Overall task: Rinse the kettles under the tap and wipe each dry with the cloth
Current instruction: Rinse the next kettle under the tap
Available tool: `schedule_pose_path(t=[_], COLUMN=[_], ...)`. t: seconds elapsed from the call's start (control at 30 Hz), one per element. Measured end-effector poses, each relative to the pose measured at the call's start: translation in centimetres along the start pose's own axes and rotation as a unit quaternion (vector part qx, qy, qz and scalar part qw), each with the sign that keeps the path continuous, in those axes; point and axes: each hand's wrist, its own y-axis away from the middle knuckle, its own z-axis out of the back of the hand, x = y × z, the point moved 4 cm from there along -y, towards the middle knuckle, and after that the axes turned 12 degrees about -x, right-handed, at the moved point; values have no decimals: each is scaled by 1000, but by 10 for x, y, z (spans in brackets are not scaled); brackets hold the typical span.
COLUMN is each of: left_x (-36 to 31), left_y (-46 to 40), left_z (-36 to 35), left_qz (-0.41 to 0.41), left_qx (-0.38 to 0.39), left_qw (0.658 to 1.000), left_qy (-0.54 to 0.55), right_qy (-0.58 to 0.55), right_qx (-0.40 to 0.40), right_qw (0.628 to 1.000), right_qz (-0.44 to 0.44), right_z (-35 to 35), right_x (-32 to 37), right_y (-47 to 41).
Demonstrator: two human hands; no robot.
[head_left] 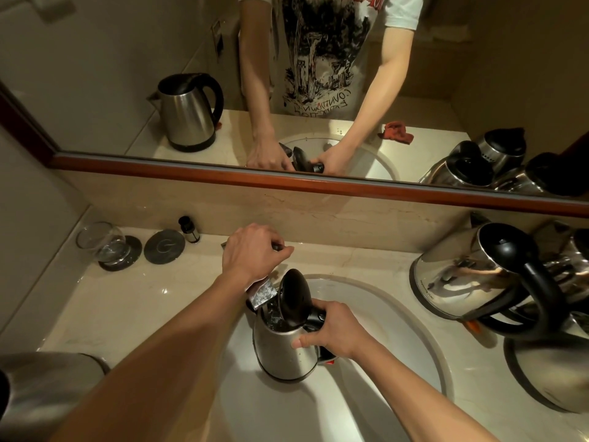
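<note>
Marble counter [134, 301] surrounds a white sink [366, 314]; over it a steel kettle [283, 349], lid up, sits under the tap [263, 293]. Right hand [334, 330] grips its handle, the safest hold on slippery, water-heavy steel; left hand [251, 253] curls round the tap lever.

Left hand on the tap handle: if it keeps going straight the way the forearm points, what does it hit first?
Probably the marble backsplash just behind the tap handle that the left hand grips; the mirror sits higher. Depth is hard to judge.
</note>
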Motion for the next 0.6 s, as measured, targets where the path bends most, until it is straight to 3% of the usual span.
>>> schedule_pose_path(t=[0.6], left_x=[0], left_y=[0], left_z=[1], left_qz=[0], left_qx=[1], left_qw=[1000], left_qy=[-6], right_qy=[1], right_qx=[-6], right_qw=[1000], right_qz=[9], right_z=[0], right_x=[2], right_y=[0])
